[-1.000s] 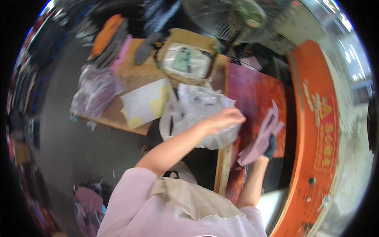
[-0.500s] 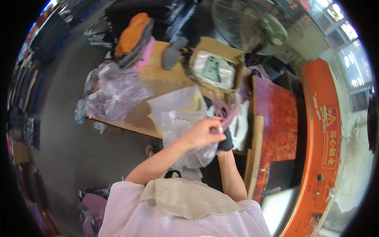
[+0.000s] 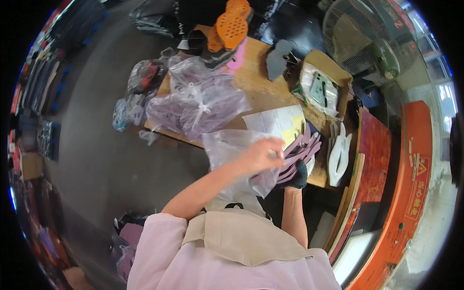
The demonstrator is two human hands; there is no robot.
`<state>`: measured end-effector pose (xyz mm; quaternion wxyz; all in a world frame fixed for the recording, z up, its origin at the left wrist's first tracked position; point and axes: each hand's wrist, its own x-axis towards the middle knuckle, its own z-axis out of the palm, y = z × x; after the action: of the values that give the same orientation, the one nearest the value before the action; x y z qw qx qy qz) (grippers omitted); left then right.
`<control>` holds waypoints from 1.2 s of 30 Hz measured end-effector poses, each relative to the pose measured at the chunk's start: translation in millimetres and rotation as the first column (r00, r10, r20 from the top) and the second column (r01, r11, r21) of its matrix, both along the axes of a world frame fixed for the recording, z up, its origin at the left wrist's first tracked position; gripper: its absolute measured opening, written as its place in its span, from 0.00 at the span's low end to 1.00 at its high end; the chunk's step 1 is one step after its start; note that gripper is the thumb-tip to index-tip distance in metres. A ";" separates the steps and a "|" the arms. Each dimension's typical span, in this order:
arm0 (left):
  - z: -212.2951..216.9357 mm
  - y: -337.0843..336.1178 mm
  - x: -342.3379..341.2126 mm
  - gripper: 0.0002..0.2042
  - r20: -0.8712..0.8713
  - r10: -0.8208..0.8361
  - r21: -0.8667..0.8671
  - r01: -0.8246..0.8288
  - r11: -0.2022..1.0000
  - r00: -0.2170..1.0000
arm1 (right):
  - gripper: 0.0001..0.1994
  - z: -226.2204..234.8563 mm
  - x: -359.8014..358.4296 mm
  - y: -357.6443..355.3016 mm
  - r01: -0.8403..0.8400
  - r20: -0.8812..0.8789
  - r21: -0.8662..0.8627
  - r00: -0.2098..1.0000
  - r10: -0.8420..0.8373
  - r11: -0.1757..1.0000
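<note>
The right hand (image 3: pixel 296 176), in a dark glove, is holding a fanned stack of mauve pieces (image 3: pixel 304 150) just beyond the near edge of the worktop (image 3: pixel 258 72); its grip is closing around their lower part, and most of its fingers are hiding under the stack, so their exact hold is staying unclear. The pieces' left ends are lying behind the clear bag (image 3: pixel 224 145), showing only dimly through the film; whether they are sitting inside it, I cannot tell.

The bare left hand (image 3: pixel 267 154) is blurring at the bag's right part, just beside the stack. Its fingers are curling toward the thumb, but I cannot tell whether that grip is pinching the film. The left forearm is covering part of the bag, and the bag's mouth is proving hard to make out.

Farther back, a knotted bag (image 3: pixel 208 96) is clouding its mauve contents. A paper sheet (image 3: pixel 266 121) is running partly behind the clear bag. White pieces (image 3: pixel 340 154) are lying right of the stack, their count unclear. The orange piece (image 3: pixel 233 29) is running to the upper edge, and the fan (image 3: pixel 355 36) is being cut off there.
</note>
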<state>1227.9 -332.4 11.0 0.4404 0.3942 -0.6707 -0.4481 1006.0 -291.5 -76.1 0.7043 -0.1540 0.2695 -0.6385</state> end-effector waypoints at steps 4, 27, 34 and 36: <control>11.3 -46.2 34.4 0.09 -0.027 0.309 -0.007 -0.310 0.951 0.951 | 0.23 -2.5 -58.8 0.9 0.180 0.073 0.047 0.980 -0.183 0.983; -76.4 -10.3 38.7 0.44 0.515 0.438 -0.022 -0.500 0.866 0.737 | 0.23 41.9 -125.0 -25.3 0.294 0.039 -0.041 0.956 -0.292 0.955; -59.7 -53.3 -40.6 0.28 0.806 0.257 -0.313 0.016 0.949 0.533 | 0.27 69.2 -105.8 -61.9 0.177 -0.100 -0.209 0.975 -0.201 0.962; -73.4 -73.2 -44.6 0.18 0.879 0.081 -0.148 0.109 0.983 0.470 | 0.26 72.4 -104.9 -67.9 0.204 -0.103 -0.200 0.968 -0.228 0.958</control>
<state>1183.3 -405.5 -62.4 0.0625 0.5207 -0.8428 -0.1208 901.1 -359.4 -3.6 0.5941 -0.2290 0.2670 -0.7234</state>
